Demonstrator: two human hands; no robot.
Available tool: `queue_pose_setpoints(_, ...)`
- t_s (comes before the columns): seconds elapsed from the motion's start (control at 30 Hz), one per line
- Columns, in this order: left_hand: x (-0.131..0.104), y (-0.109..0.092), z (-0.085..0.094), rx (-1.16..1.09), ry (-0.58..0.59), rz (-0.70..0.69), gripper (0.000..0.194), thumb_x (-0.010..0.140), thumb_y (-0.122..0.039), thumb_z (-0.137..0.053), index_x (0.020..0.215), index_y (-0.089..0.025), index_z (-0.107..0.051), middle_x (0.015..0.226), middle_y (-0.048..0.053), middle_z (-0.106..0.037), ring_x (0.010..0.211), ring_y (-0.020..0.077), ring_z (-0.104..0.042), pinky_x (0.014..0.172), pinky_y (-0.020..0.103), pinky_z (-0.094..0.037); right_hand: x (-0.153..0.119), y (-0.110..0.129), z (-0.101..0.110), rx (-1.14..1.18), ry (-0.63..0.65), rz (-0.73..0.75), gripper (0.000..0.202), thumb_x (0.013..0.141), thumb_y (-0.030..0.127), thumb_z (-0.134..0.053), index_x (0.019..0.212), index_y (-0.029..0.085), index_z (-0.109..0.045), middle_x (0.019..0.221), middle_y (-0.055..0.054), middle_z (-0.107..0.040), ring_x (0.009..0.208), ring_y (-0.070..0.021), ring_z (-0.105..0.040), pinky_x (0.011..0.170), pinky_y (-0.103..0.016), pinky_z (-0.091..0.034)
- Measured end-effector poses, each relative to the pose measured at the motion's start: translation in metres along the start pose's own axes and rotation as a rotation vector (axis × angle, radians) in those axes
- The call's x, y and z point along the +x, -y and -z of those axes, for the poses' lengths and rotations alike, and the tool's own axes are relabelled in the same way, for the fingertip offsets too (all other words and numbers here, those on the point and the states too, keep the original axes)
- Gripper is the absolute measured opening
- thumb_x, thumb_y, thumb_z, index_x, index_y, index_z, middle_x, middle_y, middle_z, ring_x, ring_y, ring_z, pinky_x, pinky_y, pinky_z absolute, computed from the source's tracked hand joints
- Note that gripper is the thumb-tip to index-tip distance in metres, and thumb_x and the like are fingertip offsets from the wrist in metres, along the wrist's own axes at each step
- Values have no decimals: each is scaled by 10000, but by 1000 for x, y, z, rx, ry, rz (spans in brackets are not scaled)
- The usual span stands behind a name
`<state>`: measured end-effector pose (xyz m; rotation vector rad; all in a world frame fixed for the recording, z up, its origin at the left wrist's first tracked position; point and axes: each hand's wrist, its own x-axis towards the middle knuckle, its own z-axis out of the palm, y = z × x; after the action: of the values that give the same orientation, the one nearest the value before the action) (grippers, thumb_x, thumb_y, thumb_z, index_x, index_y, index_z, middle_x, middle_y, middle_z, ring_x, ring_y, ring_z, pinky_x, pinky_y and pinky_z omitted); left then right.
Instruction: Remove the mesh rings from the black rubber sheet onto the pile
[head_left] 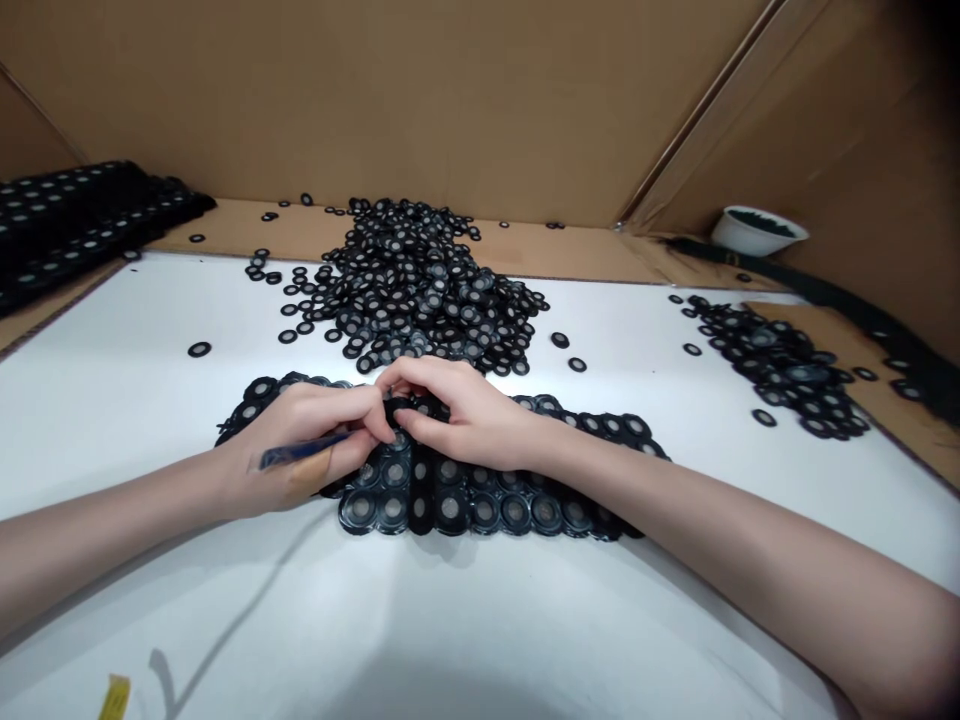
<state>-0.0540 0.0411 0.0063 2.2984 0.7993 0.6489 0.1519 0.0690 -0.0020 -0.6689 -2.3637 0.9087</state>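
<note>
A strip of black discs with pale centres lies across the white surface in rows. My left hand rests over its left part, thumb and forefinger pressed together near the upper rows, and a dark blue tool lies in its palm under the fingers. My right hand bends over the strip just beside it, thumb and forefinger curled towards the left fingertips. Whatever sits between the right fingertips is too small to make out. Behind both hands rises a big heap of loose black discs.
At the back left lie stacked black disc sheets. A smaller disc pile is on the right, near a white bowl and a dark strap. Cardboard walls stand behind. Yellow tape is at the lower left.
</note>
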Motion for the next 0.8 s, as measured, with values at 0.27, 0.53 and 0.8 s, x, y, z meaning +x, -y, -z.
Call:
queue_pose_setpoints(0.27,0,-2,-2,-10,-19,-3,144,873,-122,-445,803,-164,-564,556,-72,-446,479,32,-354,460,131,-283,0,-1,0,2,-3,5,229,797,107,-492,1010,163,-554,952,-41,-620,911,-182,-544,833,-322,-417)
queue_pose_setpoints(0.53,-1,-1,0,4,2,28,159,876,-114,-442,805,-170,-572,569,-61,-464,475,37,-366,448,140,-290,0,-2,0,21,-4,8,216,796,126,-489,999,147,-559,931,-42,-616,899,-184,-541,820,-315,-408)
queue_pose_setpoints(0.8,0,-1,-2,-13,-3,60,159,885,-144,-441,799,-173,-571,589,-53,-515,481,41,-381,458,152,-298,0,-1,1,17,1,7,222,794,119,-483,1002,131,-561,913,-45,-604,889,-182,-530,807,-308,-400)
